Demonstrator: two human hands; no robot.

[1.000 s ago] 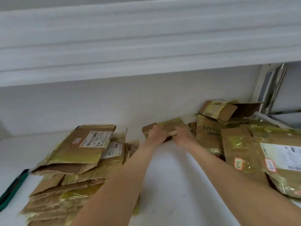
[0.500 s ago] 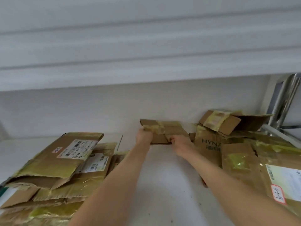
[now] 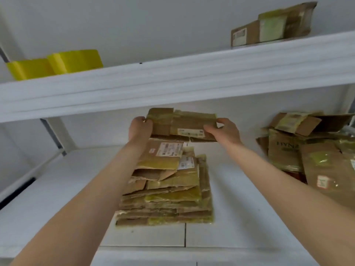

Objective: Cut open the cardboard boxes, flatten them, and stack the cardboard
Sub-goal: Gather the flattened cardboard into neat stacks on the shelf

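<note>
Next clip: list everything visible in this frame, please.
stack of flattened brown cardboard: one, brown and yellow, centre of white worktop
flattened brown cardboard piece: one, brown with yellow tape, held above the stack
pile of brown cardboard boxes: one, brown, worktop right
yellow rolls: two, yellow, white upper shelf, left
taped brown cardboard box: one, brown, upper shelf right
left hand: one, grips the piece's left edge
right hand: one, grips its right edge
</note>
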